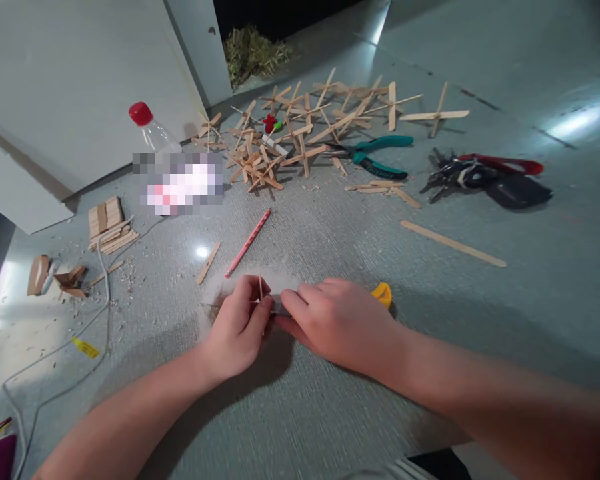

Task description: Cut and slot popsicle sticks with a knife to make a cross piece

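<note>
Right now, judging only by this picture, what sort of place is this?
Probably a makeshift craft workspace: many crossed wooden sticks, teal-handled pliers and a pink pencil lie together on a grey surface.

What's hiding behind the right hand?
A yellow thing pokes out from behind the right hand. The hand covers the rest, so I can't tell its whole shape or what lies under the palm.
</note>
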A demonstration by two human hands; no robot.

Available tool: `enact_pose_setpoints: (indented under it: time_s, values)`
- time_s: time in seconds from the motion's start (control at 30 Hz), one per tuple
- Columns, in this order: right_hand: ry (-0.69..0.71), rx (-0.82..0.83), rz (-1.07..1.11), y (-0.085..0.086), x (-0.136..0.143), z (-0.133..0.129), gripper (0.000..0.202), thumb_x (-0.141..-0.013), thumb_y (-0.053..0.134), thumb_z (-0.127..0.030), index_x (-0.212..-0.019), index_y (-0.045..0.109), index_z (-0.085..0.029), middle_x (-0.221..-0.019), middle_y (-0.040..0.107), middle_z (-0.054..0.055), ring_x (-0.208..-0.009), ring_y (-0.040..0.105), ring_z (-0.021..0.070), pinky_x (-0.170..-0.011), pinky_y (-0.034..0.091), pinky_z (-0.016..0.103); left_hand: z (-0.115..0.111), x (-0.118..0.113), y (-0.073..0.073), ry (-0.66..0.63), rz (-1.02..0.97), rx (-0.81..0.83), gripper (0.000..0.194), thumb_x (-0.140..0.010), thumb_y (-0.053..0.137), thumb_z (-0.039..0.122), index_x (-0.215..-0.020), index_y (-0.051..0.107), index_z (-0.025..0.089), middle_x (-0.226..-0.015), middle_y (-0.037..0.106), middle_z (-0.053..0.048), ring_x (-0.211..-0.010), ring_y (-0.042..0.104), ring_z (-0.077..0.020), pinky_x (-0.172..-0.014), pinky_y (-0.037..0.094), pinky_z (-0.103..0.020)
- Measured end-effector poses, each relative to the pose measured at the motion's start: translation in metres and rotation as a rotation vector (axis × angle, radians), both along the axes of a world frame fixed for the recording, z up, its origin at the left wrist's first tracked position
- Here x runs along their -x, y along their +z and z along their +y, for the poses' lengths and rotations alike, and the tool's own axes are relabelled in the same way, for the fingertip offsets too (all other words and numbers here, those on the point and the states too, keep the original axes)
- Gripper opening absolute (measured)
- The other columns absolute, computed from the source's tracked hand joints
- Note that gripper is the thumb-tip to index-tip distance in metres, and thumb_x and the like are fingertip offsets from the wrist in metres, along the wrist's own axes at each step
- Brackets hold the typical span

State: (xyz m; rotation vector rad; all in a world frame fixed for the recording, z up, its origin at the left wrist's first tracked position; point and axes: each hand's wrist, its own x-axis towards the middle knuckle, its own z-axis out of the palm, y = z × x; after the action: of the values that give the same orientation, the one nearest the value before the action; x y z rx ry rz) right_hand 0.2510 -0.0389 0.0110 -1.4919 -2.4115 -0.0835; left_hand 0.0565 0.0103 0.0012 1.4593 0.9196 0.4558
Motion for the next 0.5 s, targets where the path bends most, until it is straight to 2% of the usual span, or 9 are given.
enact_pose_setpoints:
  time_s: [0.3,0.5]
  values:
    - [0.000,0.051,-0.003,-0.0031,0.0055,-0.0040,0.033,-0.105,0.050,-0.035,-0.080,0.060,-0.017,-0.064,0.061,0.003,-0.052,0.044,0.0151,-0.060,0.015,0.034,-0.0072,-0.0020,-0.0011,0.024,0.084,-0.151,0.024,-0.109,0.040,0.042,-0.096,0.044,0.021,-0.073,0.047,0.005,-0.058,0.041,-0.0100,-0.054,0.031,-0.025]
    - [-0.011,0.031,-0.007,-0.0058,0.0073,-0.0061,0.030,-0.104,0.053,-0.033,-0.079,0.059,-0.018,-0.064,0.060,0.002,-0.051,0.046,0.0147,-0.059,0.018,0.034,-0.0075,-0.0041,0.0025,0.018,0.189,-0.212,0.023,-0.109,0.037,0.038,-0.093,0.041,0.022,-0.077,0.052,0.002,-0.064,0.042,-0.0115,-0.059,0.034,-0.027]
